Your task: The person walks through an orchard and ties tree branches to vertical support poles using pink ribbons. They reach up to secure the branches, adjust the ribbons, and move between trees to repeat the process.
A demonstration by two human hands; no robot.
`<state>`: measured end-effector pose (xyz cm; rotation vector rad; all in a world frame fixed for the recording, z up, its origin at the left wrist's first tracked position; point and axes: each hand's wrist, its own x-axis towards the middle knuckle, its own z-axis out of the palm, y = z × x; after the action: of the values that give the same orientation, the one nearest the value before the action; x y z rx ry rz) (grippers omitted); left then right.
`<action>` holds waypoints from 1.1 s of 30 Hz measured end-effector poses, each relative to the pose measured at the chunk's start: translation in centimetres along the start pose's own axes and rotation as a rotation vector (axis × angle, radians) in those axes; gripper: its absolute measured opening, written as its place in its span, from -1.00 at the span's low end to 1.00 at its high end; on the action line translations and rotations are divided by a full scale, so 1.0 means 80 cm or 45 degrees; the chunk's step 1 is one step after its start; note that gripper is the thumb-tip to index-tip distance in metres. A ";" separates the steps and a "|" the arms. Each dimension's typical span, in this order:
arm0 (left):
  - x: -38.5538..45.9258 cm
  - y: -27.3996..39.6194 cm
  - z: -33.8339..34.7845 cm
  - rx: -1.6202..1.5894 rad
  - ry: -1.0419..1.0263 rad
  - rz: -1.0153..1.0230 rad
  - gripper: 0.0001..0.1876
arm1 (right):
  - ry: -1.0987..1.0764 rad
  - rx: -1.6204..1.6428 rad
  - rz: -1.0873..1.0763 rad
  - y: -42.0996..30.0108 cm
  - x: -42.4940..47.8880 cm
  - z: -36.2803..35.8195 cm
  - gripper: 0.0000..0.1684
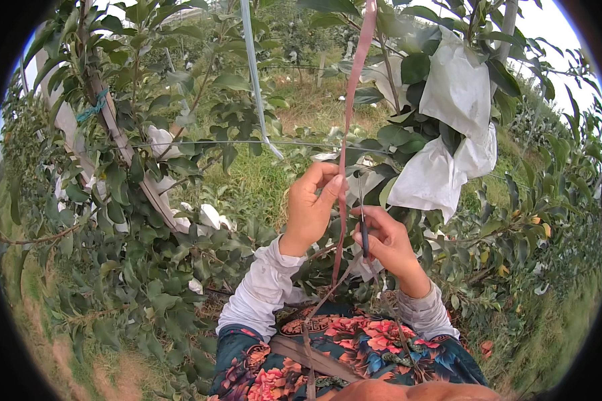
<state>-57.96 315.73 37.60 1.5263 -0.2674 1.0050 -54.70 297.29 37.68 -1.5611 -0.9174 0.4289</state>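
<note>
A long pink plastic strap (353,90) hangs from above and runs down in front of me. My left hand (311,205) pinches it between thumb and forefinger. Just to the right, my right hand (389,240) grips a slim tool with a dark handle (364,238). Its thin metal end (360,193) points upward beside the strap; whether it has one blade or two is unclear. A worn cord (331,293) runs from near the tool towards my chest. White fruit bags (426,175) hang among the leaves right of my hands.
A horizontal wire (220,142) crosses behind my left hand. Leaning wooden posts (125,150) stand at left, with blue twine (94,106) round one. A pale blue strap (252,70) hangs at centre. Leafy branches (145,280) crowd both sides; grass (253,185) lies beyond.
</note>
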 end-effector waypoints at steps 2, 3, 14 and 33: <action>-0.007 -0.003 -0.002 -0.060 -0.036 -0.109 -0.84 | -0.006 -0.033 -0.059 0.001 -0.001 -0.004 -0.47; -0.011 -0.004 -0.004 -0.155 -0.035 -0.151 -0.84 | -0.011 -0.131 -0.087 0.000 0.000 -0.005 -0.45; -0.035 0.008 -0.025 -0.291 0.062 -0.342 -0.88 | -0.264 -0.337 -0.155 -0.034 0.031 0.001 -0.46; -0.063 -0.021 -0.062 -0.352 -0.002 -0.375 -0.89 | -0.238 -0.398 -0.114 -0.006 0.041 0.031 -0.62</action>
<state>-61.96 318.74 32.32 1.2705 -0.1681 0.7027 -54.62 301.36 38.30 -1.7741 -1.2403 0.3850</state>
